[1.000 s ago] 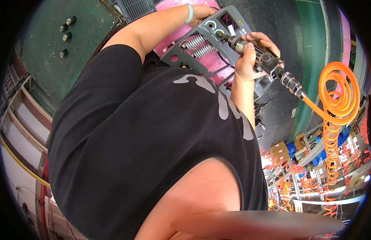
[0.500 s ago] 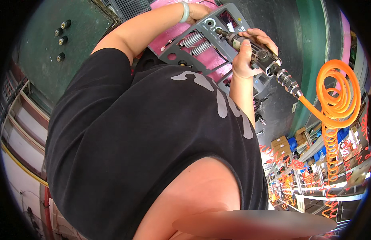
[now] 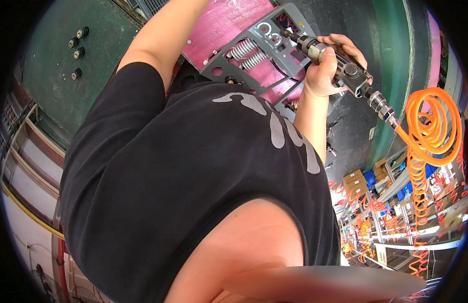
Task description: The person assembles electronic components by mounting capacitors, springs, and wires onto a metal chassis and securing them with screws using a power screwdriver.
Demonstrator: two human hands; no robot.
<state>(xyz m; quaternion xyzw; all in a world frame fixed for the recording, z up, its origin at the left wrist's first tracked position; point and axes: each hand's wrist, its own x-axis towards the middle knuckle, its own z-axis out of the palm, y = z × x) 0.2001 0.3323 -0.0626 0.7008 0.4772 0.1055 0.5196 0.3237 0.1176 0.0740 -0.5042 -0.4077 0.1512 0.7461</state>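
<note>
My right hand is wrapped round an air screwdriver, whose tip points to the upper left over a grey equipment panel. Whether the tip touches the panel cannot be told. White dial markings surround two round spots on the panel, close to the tip. Silver coils show through an opening below them. My left forearm reaches up past the top edge, so the left hand is out of sight.
An orange coiled air hose runs from the tool to the right. Pink sheeting lies under the panel. Several small black knob-like parts stand on the green surface at the left. Cardboard boxes are at the lower right.
My left hand has left the panel and gone out past the top edge. The right hand and air screwdriver have shifted right, and the tip has come away from the lower dial.
</note>
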